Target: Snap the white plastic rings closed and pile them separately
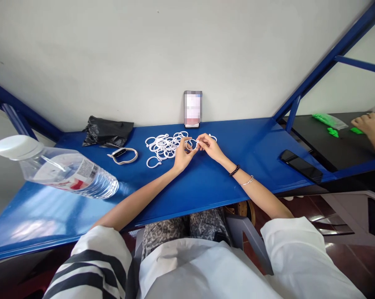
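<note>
Over the blue table [206, 178], both my hands hold one white plastic curtain ring [191, 145] between them. My left hand [183, 155] pinches its left side with thumb and fingers. On its right side, the fingertips of my right hand [208, 146] are closed, partly covering the ring there. A loose pile of several similar white rings [164, 145] lies just left of my left hand, with one opened ring [153, 162] at its near edge. Another white ring [213, 137] lies behind my right hand, partly hidden by it.
A phone [193, 109] leans upright against the wall. Leftward are a black plastic bag [108, 131], a watch [123, 155] and a tall water bottle [81, 172]. A dark phone [301, 165] lies at right. Another person's hand [370, 124] rests near green pieces [333, 132] on a black table.
</note>
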`<state>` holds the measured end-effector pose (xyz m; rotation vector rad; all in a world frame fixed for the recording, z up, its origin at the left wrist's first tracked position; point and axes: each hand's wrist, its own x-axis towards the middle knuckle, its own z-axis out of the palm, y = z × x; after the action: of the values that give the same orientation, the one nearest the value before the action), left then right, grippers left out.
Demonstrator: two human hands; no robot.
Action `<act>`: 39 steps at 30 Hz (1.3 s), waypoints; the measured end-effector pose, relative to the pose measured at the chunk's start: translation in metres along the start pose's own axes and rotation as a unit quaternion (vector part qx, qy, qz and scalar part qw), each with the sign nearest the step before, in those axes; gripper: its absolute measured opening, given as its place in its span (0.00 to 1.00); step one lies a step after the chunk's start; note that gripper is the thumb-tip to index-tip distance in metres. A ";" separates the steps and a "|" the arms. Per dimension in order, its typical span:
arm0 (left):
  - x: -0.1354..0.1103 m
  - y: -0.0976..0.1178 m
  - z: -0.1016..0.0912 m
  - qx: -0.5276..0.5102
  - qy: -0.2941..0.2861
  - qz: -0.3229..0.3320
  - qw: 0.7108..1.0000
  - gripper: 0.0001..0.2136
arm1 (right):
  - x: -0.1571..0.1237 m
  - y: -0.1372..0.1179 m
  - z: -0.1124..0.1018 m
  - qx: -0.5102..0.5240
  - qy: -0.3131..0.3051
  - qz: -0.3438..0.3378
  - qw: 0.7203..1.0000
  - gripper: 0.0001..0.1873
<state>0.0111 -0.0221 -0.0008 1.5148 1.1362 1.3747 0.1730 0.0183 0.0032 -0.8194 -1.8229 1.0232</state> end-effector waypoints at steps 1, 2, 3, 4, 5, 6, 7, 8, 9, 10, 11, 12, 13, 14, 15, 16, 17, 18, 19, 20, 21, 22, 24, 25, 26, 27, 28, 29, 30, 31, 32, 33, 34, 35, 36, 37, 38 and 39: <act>0.000 0.001 0.000 0.003 -0.001 0.002 1.000 0.19 | 0.000 -0.001 0.000 -0.006 -0.002 -0.001 1.000 0.11; -0.001 0.001 0.000 0.006 -0.002 0.005 1.000 0.19 | 0.000 -0.002 -0.001 -0.012 -0.004 -0.002 1.000 0.11; -0.001 0.002 0.000 0.010 -0.003 0.008 1.000 0.19 | -0.001 -0.003 -0.001 -0.018 -0.005 -0.003 1.000 0.10; -0.001 0.002 0.000 0.013 -0.004 0.009 1.000 0.19 | -0.001 -0.003 -0.001 -0.025 -0.006 -0.005 1.000 0.10; -0.001 0.002 0.000 0.016 -0.004 0.010 1.000 0.19 | -0.001 -0.004 -0.001 -0.032 -0.007 -0.007 0.999 0.09; -0.001 0.002 0.000 0.018 -0.003 0.010 1.000 0.19 | -0.002 -0.005 -0.001 -0.039 -0.008 -0.008 0.999 0.09; -0.001 0.002 0.000 0.019 -0.003 0.010 1.000 0.19 | -0.002 -0.006 -0.001 -0.044 -0.009 -0.008 0.999 0.09; -0.001 0.002 0.000 0.021 -0.002 0.010 1.000 0.19 | -0.002 -0.006 -0.001 -0.048 -0.011 -0.008 0.999 0.09; -0.001 0.002 0.000 0.023 -0.002 0.010 1.000 0.19 | -0.003 -0.006 -0.001 -0.051 -0.012 -0.007 0.999 0.09; -0.001 0.001 0.000 0.025 -0.001 0.011 1.000 0.19 | -0.003 -0.006 -0.001 -0.054 -0.012 -0.006 0.998 0.09; -0.001 0.001 0.000 0.027 -0.001 0.010 1.000 0.19 | -0.003 -0.006 -0.001 -0.055 -0.012 -0.006 0.998 0.09; -0.001 0.001 0.000 0.028 -0.001 0.009 1.000 0.19 | -0.003 -0.006 -0.001 -0.056 -0.012 -0.006 0.998 0.09; -0.001 0.002 0.000 0.029 -0.002 0.007 1.000 0.19 | -0.003 -0.006 -0.001 -0.056 -0.010 -0.005 0.998 0.09; -0.001 0.002 0.000 0.030 -0.003 0.004 1.000 0.19 | -0.003 -0.006 -0.001 -0.055 -0.008 -0.004 0.998 0.10; -0.001 0.003 0.001 0.032 -0.005 0.001 0.999 0.19 | -0.003 -0.005 -0.001 -0.055 -0.006 -0.004 0.998 0.10; -0.002 0.003 0.001 0.033 -0.007 -0.003 0.999 0.19 | -0.003 -0.005 -0.001 -0.055 -0.005 -0.004 0.998 0.10; -0.002 0.004 0.001 0.035 -0.009 -0.007 0.999 0.19 | -0.003 -0.005 -0.002 -0.056 -0.004 -0.005 0.998 0.10; -0.002 0.004 0.001 0.037 -0.011 -0.010 0.999 0.19 | -0.003 -0.005 -0.002 -0.058 -0.004 -0.007 0.998 0.10; -0.002 0.005 0.001 0.038 -0.012 -0.013 0.999 0.19 | -0.002 -0.005 -0.002 -0.059 -0.005 -0.008 0.998 0.10; -0.002 0.005 0.001 0.038 -0.014 -0.016 0.999 0.19 | -0.003 -0.006 -0.002 -0.061 -0.005 -0.009 0.998 0.10; -0.002 0.005 0.001 0.037 -0.015 -0.018 0.999 0.19 | -0.003 -0.006 -0.002 -0.063 -0.004 -0.009 0.998 0.10; -0.002 0.005 0.001 0.035 -0.016 -0.020 0.999 0.19 | -0.003 -0.007 -0.003 -0.065 -0.003 -0.009 0.998 0.10; -0.002 0.005 0.001 0.030 -0.017 -0.022 0.999 0.19 | -0.003 -0.008 -0.003 -0.070 0.000 -0.010 0.998 0.10; -0.002 0.005 0.002 0.028 -0.017 -0.023 0.999 0.19 | -0.003 -0.009 -0.003 -0.072 0.001 -0.011 0.997 0.10; -0.002 0.005 0.002 0.027 -0.017 -0.024 0.999 0.19 | -0.003 -0.009 -0.003 -0.075 0.001 -0.011 0.997 0.10; -0.002 0.005 0.002 0.026 -0.017 -0.024 0.999 0.19 | -0.002 -0.009 -0.004 -0.077 0.003 -0.012 0.997 0.10; -0.002 0.005 0.002 0.025 -0.017 -0.025 0.999 0.19 | -0.002 -0.009 -0.004 -0.078 0.003 -0.012 0.997 0.11; -0.003 0.006 0.002 0.025 -0.017 -0.025 0.999 0.19 | -0.002 -0.009 -0.004 -0.078 0.004 -0.013 0.997 0.11; -0.003 0.006 0.002 0.025 -0.018 -0.026 0.999 0.19 | -0.002 -0.009 -0.004 -0.079 0.006 -0.015 0.997 0.11; -0.003 0.006 0.002 0.026 -0.018 -0.027 0.999 0.20 | -0.002 -0.010 -0.003 -0.080 0.007 -0.017 0.997 0.11; -0.003 0.006 0.002 0.028 -0.018 -0.028 0.999 0.20 | -0.003 -0.010 -0.003 -0.081 0.009 -0.018 0.997 0.11; -0.003 0.006 0.001 0.031 -0.019 -0.029 0.999 0.20 | -0.003 -0.010 -0.003 -0.083 0.011 -0.019 0.996 0.11; -0.003 0.007 0.001 0.034 -0.020 -0.030 0.999 0.20 | -0.003 -0.010 -0.002 -0.085 0.013 -0.019 0.996 0.11; -0.003 0.007 0.001 0.036 -0.020 -0.030 0.999 0.21 | -0.003 -0.011 -0.002 -0.086 0.015 -0.019 0.996 0.11; -0.003 0.007 0.001 0.037 -0.020 -0.030 0.999 0.21 | -0.004 -0.011 -0.001 -0.086 0.016 -0.019 0.996 0.11; -0.003 0.008 0.001 0.037 -0.019 -0.030 0.999 0.21 | -0.004 -0.011 -0.001 -0.086 0.017 -0.018 0.996 0.11; -0.003 0.008 0.001 0.035 -0.018 -0.030 0.999 0.21 | -0.004 -0.011 -0.001 -0.084 0.018 -0.017 0.996 0.11; -0.003 0.009 0.001 0.032 -0.016 -0.030 0.999 0.21 | -0.004 -0.012 -0.001 -0.082 0.018 -0.017 0.996 0.11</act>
<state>0.0134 -0.0278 0.0062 1.5300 1.2054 1.2811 0.1740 0.0100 0.0121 -0.8963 -1.9009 0.8405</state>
